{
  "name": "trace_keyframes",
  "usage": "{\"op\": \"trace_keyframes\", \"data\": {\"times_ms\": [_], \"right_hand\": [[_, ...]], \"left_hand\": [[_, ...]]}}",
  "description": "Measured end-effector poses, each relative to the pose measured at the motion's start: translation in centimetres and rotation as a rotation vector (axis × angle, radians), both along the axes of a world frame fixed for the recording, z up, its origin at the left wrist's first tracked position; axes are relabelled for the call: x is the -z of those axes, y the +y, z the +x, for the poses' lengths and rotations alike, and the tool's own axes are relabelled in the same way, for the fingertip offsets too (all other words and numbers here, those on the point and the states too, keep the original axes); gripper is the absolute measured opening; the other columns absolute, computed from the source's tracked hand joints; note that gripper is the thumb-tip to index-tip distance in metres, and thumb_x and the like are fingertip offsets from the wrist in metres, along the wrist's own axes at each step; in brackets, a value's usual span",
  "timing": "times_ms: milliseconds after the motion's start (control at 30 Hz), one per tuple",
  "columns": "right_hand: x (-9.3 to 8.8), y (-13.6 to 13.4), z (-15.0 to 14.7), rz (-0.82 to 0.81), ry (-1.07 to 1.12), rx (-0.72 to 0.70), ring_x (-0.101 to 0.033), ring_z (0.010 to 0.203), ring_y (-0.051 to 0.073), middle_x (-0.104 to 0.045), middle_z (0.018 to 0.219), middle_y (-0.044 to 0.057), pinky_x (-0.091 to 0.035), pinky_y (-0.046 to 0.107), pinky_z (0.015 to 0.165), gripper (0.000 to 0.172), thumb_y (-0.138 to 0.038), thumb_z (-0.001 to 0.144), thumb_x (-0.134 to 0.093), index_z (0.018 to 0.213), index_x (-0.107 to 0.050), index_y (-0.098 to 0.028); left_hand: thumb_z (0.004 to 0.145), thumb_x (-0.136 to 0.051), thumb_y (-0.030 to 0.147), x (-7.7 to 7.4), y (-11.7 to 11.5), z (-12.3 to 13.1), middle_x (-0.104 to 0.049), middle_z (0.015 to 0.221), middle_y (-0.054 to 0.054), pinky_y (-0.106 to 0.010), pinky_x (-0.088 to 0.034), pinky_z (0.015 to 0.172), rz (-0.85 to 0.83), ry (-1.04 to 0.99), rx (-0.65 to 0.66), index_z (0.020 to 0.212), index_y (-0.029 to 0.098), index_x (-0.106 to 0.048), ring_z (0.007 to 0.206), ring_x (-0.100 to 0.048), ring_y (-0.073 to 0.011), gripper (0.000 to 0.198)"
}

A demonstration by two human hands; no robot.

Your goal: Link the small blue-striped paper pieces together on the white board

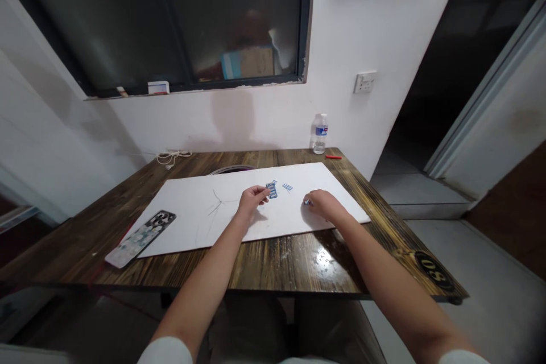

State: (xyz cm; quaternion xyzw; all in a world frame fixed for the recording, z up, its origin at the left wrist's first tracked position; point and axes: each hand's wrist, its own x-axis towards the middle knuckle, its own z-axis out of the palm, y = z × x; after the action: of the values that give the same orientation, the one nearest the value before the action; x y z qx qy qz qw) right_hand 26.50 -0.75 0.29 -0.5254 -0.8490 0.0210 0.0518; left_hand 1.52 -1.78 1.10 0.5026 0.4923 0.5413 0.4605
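1. White-painted walls met in a corner behind a dark wooden table with a scorched grain (277,264), seen from above the person's forearms.
2. A small blue-and-white printed piece (272,189) stood at the fingertips of the left hand (253,200), towards the far part of a large white sheet (222,222).
3. A striped blue-and-white piece (287,187) lay flat on the sheet just to the right, apart from both hands.
4. A tiny blue piece (306,202) showed at the fingertips of the right hand (326,207), mostly hidden by them.
5. Both hands had thumb and fingers drawn close together at these pieces, but the view was too small and soft for me to tell whether either hand was actually clamped on one.
6. The pieces looked like thin, very light card or paper, probably easy to bend and quick to slide. They seemed best taken by their edges between finger and thumb.
7. The sheet seemed stiff and board-like, with thin dark lines drawn on its left part, and it rested on the table.
8. Nearby on the table lay a phone in a marbled case (140,239) at the sheet's left corner, a clear plastic water bottle (319,133) and a short red stick (333,157) beyond the far edge, and a coiled white cable (173,156) at the back.
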Motion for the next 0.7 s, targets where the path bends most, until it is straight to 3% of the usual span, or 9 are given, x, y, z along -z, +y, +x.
{"op": "trace_keyframes", "data": {"times_ms": [367,700], "right_hand": [[-0.21,-0.24,-0.46,0.049,-0.018,0.027,-0.064,0.085,0.022,-0.071,0.093,0.011,-0.040,0.026,0.071,0.028,-0.009,0.077,-0.051,0.093,-0.073,-0.015],[0.68,0.15,0.11,0.149,0.083,0.137,-0.061,0.083,0.021,-0.067,0.094,0.012,-0.039,0.027,0.072,0.027,-0.008,0.080,-0.051,0.093,-0.073,-0.014]], "left_hand": [[0.049,-0.083,0.045,-0.19,-0.02,0.01,-0.062,0.059,-0.001,-0.024,-0.039,0.055,-0.002,0.001,-0.006,0.068,0.016,-0.067,0.054,-0.055,-0.0114,0.038],[0.051,-0.082,0.045,-0.25,-0.11,0.04,-0.061,0.058,-0.001,-0.024,-0.039,0.055,0.001,0.013,-0.012,0.068,0.017,-0.067,0.054,-0.054,-0.0118,0.037]]}}
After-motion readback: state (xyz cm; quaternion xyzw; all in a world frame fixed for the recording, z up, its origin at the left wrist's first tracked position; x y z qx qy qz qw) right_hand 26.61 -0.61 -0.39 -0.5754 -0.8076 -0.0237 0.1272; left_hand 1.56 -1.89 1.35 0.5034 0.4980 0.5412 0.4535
